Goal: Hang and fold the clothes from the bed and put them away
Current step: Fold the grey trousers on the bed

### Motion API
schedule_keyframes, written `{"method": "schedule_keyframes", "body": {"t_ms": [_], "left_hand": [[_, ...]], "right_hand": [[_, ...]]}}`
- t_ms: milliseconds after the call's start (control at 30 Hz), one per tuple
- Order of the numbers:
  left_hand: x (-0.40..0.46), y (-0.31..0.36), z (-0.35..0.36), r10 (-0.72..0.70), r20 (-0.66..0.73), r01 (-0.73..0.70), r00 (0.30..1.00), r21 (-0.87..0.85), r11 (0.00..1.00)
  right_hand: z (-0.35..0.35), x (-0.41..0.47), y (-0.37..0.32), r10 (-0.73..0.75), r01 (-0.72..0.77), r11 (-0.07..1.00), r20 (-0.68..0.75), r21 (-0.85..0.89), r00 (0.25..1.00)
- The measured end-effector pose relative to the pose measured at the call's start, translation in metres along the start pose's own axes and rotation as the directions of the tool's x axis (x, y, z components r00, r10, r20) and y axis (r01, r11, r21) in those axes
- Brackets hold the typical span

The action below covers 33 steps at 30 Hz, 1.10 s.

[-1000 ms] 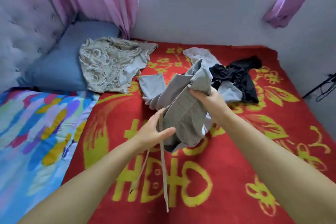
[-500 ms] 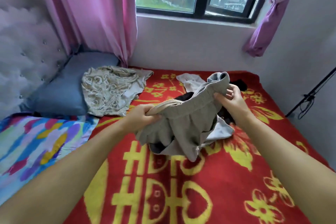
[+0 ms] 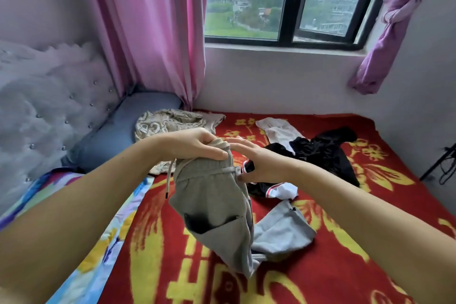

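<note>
Grey drawstring trousers [image 3: 217, 207] hang from my left hand [image 3: 195, 145], which grips the gathered waistband above the bed. My right hand [image 3: 259, 165] is beside the waistband with fingers spread straight, its thumb touching the cloth's right edge. The trouser legs trail down onto the red and yellow blanket [image 3: 345, 242]. On the bed lie a beige patterned garment [image 3: 170, 123], a black garment [image 3: 325, 150], a white garment [image 3: 278, 131] and a black piece with red and white trim [image 3: 269, 187].
A blue pillow [image 3: 118, 136] leans at the tufted headboard [image 3: 49, 106] on the left. A multicoloured sheet [image 3: 81, 249] lies along the bed's left side. Pink curtains [image 3: 153, 32] and a window [image 3: 283, 0] are behind. A black stand [image 3: 441, 163] is at the right wall.
My right hand let go of the waistband and opened. My left hand has bunched the waistband and lifted the trousers so they hang lengthwise. The view tilted upward.
</note>
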State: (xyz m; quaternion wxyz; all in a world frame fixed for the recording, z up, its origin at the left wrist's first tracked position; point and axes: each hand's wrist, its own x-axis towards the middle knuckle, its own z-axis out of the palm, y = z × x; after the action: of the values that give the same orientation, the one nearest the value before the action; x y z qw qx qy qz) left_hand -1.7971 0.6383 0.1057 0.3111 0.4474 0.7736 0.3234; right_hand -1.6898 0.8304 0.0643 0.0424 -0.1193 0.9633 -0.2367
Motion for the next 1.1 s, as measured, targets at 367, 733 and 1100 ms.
{"method": "schedule_keyframes", "body": {"t_ms": [367,733,1100], "left_hand": [[-0.004,-0.058,-0.035,-0.336,-0.25,0.4,0.908,0.284,0.871],[0.015,-0.014,0.025,0.075,-0.087,-0.027,0.993,0.461,0.887],[0.022,0.033,0.046,0.265,-0.156,-0.237,0.952,0.175,0.956]], "right_hand": [[-0.038,-0.008,-0.02,0.001,-0.003,1.0,-0.066,-0.025,0.998],[-0.063,-0.016,-0.024,0.042,-0.043,0.998,-0.034,-0.046,0.999],[-0.084,-0.036,-0.037,0.067,-0.072,0.996,0.099,0.045,0.993]]}}
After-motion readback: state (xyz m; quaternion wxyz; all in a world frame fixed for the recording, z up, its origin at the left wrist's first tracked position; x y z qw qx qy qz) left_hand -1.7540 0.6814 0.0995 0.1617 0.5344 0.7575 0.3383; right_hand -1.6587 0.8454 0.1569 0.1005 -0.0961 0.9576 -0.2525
